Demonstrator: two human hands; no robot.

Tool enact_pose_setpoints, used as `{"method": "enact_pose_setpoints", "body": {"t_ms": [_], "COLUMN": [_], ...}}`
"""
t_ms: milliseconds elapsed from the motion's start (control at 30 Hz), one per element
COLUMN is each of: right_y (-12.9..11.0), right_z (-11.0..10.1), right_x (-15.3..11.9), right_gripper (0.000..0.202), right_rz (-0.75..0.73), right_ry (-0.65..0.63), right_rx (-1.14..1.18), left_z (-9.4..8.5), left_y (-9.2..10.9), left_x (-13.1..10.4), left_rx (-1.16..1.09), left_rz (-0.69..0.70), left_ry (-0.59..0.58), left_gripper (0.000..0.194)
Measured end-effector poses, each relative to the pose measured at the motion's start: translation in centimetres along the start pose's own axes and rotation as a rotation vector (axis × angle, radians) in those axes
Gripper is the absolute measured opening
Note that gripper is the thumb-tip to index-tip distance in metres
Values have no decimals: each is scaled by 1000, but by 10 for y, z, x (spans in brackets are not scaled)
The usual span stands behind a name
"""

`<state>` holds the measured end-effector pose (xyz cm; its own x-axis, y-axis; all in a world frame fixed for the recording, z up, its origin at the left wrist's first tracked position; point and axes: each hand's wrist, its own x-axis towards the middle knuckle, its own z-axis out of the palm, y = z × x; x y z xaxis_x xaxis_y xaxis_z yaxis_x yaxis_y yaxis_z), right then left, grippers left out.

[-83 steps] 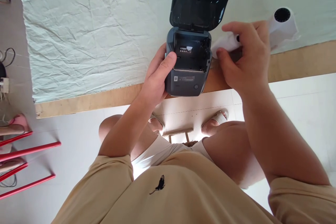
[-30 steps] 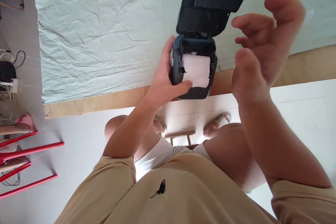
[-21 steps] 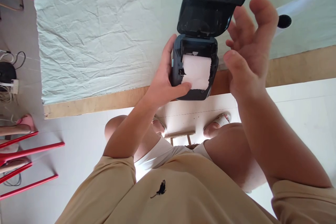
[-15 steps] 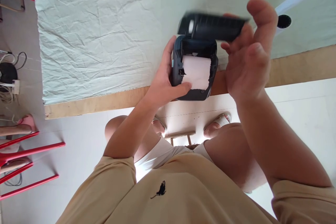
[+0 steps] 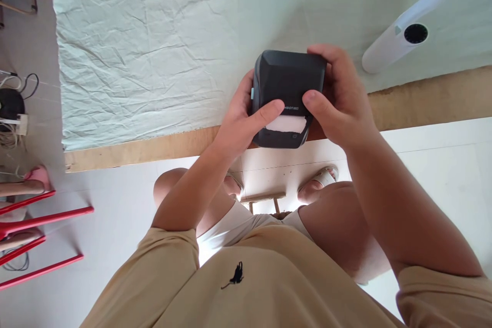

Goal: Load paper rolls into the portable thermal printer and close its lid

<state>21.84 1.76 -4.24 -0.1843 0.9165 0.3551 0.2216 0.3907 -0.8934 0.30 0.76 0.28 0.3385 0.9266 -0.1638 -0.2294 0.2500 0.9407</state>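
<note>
A dark label printer (image 5: 294,74) is held between both hands over the table's front edge, its lid down. White paper (image 5: 286,123) shows in the slot below the lid. My left hand (image 5: 249,115) wraps round the printer's left side, its thumb on the lid. Round the right side curls my right hand (image 5: 340,97), with the thumb on the lid's lower right and a finger at the top corner. The fingers beneath the printer are hidden.
On the table's pale green cloth (image 5: 154,51) at the right lies a white roll (image 5: 388,46) beside a round black disc (image 5: 415,34). A red-legged stool (image 5: 46,221), cables (image 5: 11,128) and part of another person's leg (image 5: 21,188) are at the left.
The printer's raised lid has come down over the paper roll. My right hand has moved down and left onto the printer, uncovering the white roll at the right.
</note>
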Motion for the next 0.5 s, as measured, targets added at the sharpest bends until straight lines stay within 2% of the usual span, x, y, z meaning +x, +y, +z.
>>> {"method": "enact_pose_setpoints", "body": {"t_ms": [100,300,500], "right_y": [7,14,8], "right_z": [0,0,2], "right_x": [1,-1,0], "right_gripper": [71,66,66], "right_rz": [-68,-79,-129], "right_ry": [20,44,28], "right_rx": [-25,-128,-98], "left_z": [4,2,2], "left_y": [4,-1,-4], "left_x": [-1,2,7], "left_rx": [0,-53,-119], "left_rz": [-19,-27,142], "left_ry": [29,40,-40], "left_gripper": [52,59,44]}}
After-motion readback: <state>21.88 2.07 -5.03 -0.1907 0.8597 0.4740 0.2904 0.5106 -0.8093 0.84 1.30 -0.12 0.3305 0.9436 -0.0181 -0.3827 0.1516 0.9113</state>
